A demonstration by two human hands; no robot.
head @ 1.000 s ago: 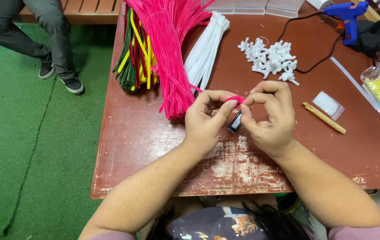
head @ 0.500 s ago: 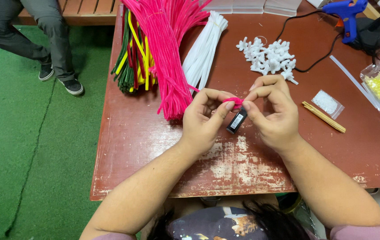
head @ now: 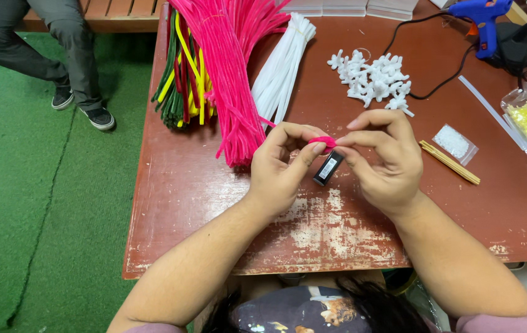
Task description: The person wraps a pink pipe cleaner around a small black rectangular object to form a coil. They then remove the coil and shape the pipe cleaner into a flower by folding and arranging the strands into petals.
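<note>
Head view | left hand (head: pixel 282 163) and right hand (head: pixel 384 157) pinch pink stem (head: pixel 323 142) wound on black tube (head: pixel 327 168) | stem light, soft, bendy; tube stiff, smooth: grip tube body, above desk (head: pixel 214 203)

The pink pipe cleaner (head: pixel 321 142) at centre looks fuzzy and matt, like the pink bundle (head: pixel 226 80) at the top. The black tube (head: pixel 327 168) below it is smooth, glossy plastic (with a paper label). The table (head: pixel 350 234) is red-brown painted wood, worn and rough near the bottom edge.
</note>
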